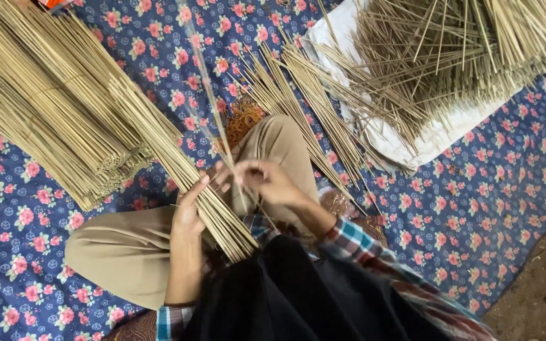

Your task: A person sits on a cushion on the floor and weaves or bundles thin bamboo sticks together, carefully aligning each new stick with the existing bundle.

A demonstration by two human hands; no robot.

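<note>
- Left hand (189,211): grip clenched around a bundle of thin pale sticks (184,170), held slanting across the lap over the bent knee in tan trousers (127,249).
- Right hand (270,181): fingers pinched on a single thin stick (213,104) rising away from the lap; blurred.
- Large stick pile (45,101) lies on the floral cloth (475,215) at left.
- Loose darker sticks (437,57) heaped on a white sheet (440,136), upper right.
- Fanned sticks (304,107) lie between knee and sheet.
</note>
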